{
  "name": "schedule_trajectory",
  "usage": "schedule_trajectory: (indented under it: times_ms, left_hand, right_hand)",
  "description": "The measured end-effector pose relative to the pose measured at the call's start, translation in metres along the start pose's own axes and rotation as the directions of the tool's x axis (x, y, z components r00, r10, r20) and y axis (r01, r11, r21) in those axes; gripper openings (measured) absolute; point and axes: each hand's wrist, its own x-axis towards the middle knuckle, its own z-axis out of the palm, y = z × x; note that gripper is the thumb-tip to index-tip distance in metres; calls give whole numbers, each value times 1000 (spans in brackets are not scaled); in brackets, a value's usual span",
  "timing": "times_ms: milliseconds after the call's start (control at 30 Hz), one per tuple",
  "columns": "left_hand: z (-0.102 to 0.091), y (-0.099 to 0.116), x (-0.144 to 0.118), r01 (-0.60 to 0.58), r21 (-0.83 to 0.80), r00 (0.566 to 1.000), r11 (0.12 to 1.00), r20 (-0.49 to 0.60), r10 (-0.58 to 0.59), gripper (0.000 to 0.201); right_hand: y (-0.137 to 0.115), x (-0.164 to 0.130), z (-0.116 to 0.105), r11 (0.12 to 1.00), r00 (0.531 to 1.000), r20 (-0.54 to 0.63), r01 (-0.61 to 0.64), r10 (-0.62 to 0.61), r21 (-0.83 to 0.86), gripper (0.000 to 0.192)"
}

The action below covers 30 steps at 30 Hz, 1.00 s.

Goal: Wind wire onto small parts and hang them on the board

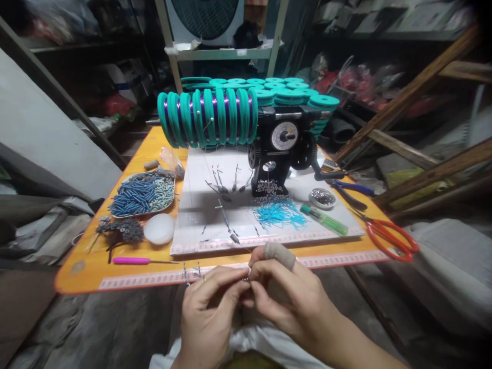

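My left hand (209, 307) and my right hand (295, 294) meet in front of the table's near edge, fingertips pinched close together. Between them is a tiny dark, shiny piece (246, 279), mostly hidden and too small to name. A grey wrap (280, 254) covers one finger of my right hand. Just beyond, a thin line with a small grey weight (234, 237) lies on the white board (215, 205). Above it, a row of teal spools (209, 118) with purple thread or wire sits on the shaft of a black hand-cranked machine (271, 169) with a dial.
At left are a plate of blue and green slim pieces (134, 196), a white bowl (159, 229) and a pink-handled tool (132, 261). To the right lie blue sticks (280, 212), a green tube (326, 220), blue-handled pliers (353, 188) and red scissors (392, 238).
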Motion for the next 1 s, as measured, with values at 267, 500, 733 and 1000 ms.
schedule_trajectory:
  times_ms: [267, 500, 733, 1000]
  left_hand:
    - [6, 6, 1, 72, -7, 997, 997, -16, -72, 17]
    - [0, -7, -10, -33, 57, 996, 998, -77, 38, 18]
    - [-16, 7, -16, -380, 475, 849, 794, -162, 503, 32]
    - [-23, 11, -6, -587, 695, 743, 414, 261, 616, 33]
  right_hand:
    - [3, -8, 11, 878, 968, -80, 180, -239, -443, 22]
    - [6, -12, 10, 906, 972, -110, 148, -207, -397, 21]
    - [3, -10, 8, 910, 972, -132, 126, -192, -395, 17]
    - [4, -13, 7, 879, 956, -123, 190, -267, -437, 26]
